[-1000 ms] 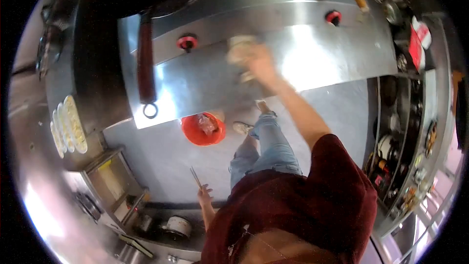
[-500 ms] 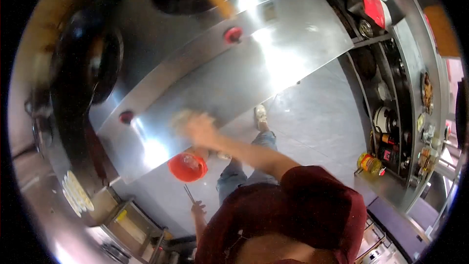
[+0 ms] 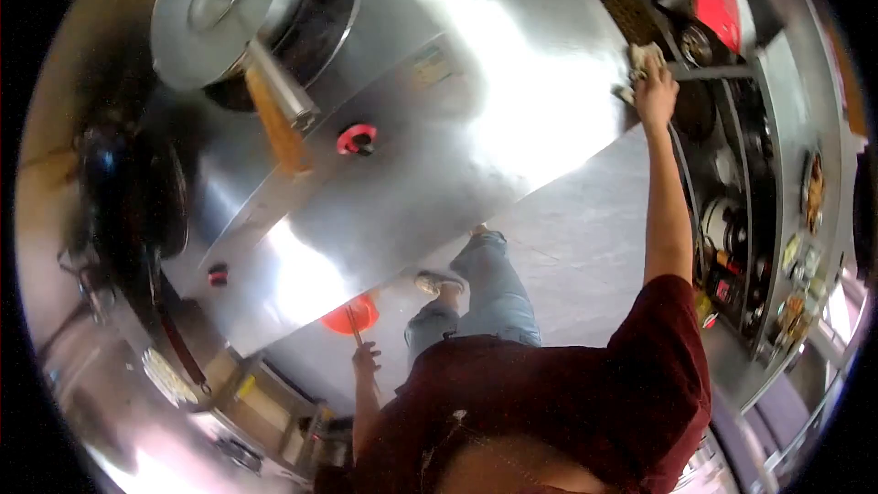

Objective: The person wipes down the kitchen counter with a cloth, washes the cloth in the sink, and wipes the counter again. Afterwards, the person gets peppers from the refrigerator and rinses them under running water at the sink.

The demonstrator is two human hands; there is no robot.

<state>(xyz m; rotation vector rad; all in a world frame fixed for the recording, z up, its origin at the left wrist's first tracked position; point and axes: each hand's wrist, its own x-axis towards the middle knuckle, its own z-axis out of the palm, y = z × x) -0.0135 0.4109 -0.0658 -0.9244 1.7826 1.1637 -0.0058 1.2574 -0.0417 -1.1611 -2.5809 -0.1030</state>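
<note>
Your hands are well apart: the right hand (image 3: 656, 96) is closed over a bunched cloth (image 3: 646, 57), while the left hand (image 3: 366, 358) is wrapped around thin sticks (image 3: 354, 327), probably chopsticks, though they are too small here to count. Your right arm is stretched nearly straight, which makes sense because the cloth lies at the right end of the steel counter (image 3: 421, 187), by its corner and next to the rack (image 3: 718, 71). With your palm turned down, the fingers can bear on the cloth from above. You hold the sticks low, past the counter's near edge and close to the red tub (image 3: 338, 320), presumably so they stay clear of the steel. The big pan lid (image 3: 192, 37) sits toward the back left, its place leaving the front strip open to your reach. As for the cloth, it is pale beige with darker patches, crumpled rather than folded, and it pokes out beyond your fingertips and to their left; it looks soft and limp.
</note>
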